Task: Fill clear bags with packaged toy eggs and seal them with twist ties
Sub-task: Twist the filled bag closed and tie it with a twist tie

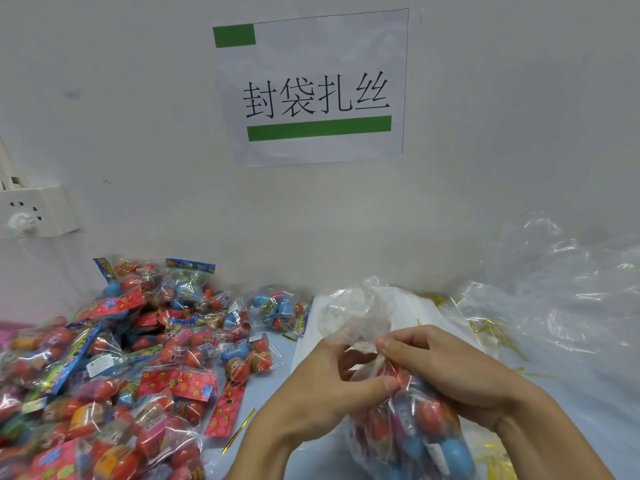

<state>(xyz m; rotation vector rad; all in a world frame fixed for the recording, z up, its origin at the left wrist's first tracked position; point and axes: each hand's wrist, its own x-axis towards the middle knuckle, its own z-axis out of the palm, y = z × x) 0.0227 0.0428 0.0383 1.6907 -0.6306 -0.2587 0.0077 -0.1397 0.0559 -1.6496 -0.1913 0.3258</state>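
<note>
Clear bag (408,431) stands upright, neck up, gripped by 2 hands.

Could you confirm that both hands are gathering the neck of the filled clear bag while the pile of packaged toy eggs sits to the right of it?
Not quite: the head view shows the pile of packaged toy eggs to the left of the filled clear bag, not the right. The rest holds: the left hand and right hand are both gathering the bag's neck.
</note>
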